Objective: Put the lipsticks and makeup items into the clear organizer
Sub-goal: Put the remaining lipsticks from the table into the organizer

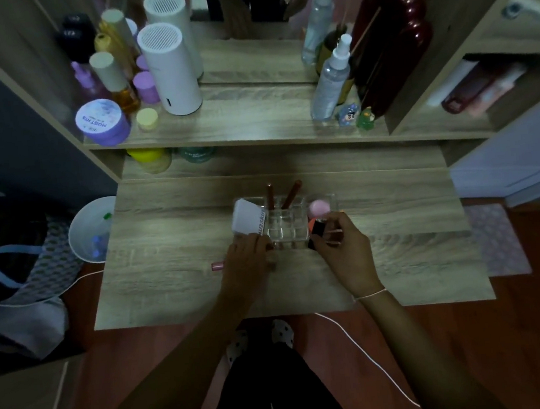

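A: Where did the clear organizer [287, 225] sit?

B: Near the middle of the wooden table [401, 257], well back from the front edge. 2 dark red lip pencils [291, 194] stood tilted in its rear slots, a white tube [247, 220] leaned in at its left end, and a pink round compact [319, 208] sat in the right-hand section. The front slots looked bare.

A: And the hands?

B: The right hand [343, 250] was at the organizer's front right corner, its grip clenched around a black lipstick with an orange tip [317, 230], held just above that corner. The left hand [248, 263] rested against the front left corner, fingers curled downward; I could not tell whether its grip had anything in it.

A: Anything loose?

B: 1 pink lipstick [217, 265] lay flat on the table just left of the left hand, apart from the organizer.

A: Room to move?

B: Plenty. Bare table stretched to both sides and toward the front edge. Behind, a raised shelf [253, 119] overhung the back of the table, carrying a white cylinder [171, 73], a purple jar [101, 122] and a spray bottle [332, 79].
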### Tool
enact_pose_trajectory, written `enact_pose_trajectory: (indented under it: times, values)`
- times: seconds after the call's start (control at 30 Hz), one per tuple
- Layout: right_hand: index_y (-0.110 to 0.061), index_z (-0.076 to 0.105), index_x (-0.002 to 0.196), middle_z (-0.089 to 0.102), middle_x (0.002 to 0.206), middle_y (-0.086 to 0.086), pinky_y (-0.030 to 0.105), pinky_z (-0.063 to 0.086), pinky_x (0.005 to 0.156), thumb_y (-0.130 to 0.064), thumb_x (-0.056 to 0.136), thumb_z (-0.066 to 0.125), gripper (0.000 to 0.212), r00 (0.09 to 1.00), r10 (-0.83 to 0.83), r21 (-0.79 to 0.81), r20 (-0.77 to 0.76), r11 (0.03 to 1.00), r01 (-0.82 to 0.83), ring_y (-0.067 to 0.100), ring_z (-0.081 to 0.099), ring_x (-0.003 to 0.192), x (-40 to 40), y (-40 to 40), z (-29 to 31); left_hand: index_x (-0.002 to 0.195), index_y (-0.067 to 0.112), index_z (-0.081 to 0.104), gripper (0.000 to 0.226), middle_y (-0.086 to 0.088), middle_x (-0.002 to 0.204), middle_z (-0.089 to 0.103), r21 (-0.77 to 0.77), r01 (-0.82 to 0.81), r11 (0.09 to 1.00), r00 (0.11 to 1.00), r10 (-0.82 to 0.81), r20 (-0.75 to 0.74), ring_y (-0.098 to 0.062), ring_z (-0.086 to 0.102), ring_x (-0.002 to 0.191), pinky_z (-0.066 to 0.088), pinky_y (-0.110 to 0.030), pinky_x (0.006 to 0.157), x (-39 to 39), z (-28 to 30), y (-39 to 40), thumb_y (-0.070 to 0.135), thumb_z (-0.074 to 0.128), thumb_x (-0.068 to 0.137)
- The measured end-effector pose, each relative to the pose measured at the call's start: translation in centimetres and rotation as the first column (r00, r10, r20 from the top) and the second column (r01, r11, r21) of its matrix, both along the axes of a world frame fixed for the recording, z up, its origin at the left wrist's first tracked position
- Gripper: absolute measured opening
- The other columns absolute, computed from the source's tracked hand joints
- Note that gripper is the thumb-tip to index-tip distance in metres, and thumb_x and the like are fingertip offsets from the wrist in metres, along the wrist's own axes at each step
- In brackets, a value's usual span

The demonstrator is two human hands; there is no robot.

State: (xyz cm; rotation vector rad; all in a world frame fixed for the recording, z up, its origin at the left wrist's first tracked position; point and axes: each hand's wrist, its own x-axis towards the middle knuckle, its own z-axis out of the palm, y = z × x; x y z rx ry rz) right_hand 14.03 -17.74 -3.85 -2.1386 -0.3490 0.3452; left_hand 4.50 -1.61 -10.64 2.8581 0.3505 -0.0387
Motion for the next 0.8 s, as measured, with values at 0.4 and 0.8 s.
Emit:
enact_pose_trajectory:
  times: [0.4,0.8]
  values:
    - [-0.028,0.054,0.089,0.063,0.086,-0.013,0.009,0.049,0.068,-0.017,0.074,0.079,0.032,0.997,-0.063,0.095,0.031,0.994,0.060,0.004,0.065,0.083,3.1,2.8,-0.2,0.114,0.027,0.047,0.023,-0.002,0.115,0.060,-0.754,-0.126,0.645,0.807,0.509,0.301,-0.005,0.061,0.097,0.048,-0.006,0.076,2.9,5.9,0.6,0.021,0.056,0.094]
    - [-0.032,0.055,0.088,0.062,0.083,-0.015,0.008,0.047,0.067,-0.019,0.078,0.076,0.026,0.993,0.062,-0.065,0.099,0.996,-0.056,-0.001,0.059,0.078,5.5,3.3,-0.6,0.114,0.014,0.056,0.024,-0.007,0.109,0.062,-0.527,-0.032,0.849,0.850,0.301,0.432,-0.011,0.055,0.102,0.050,-0.026,0.085,5.4,3.6,1.5,0.007,0.057,0.092]
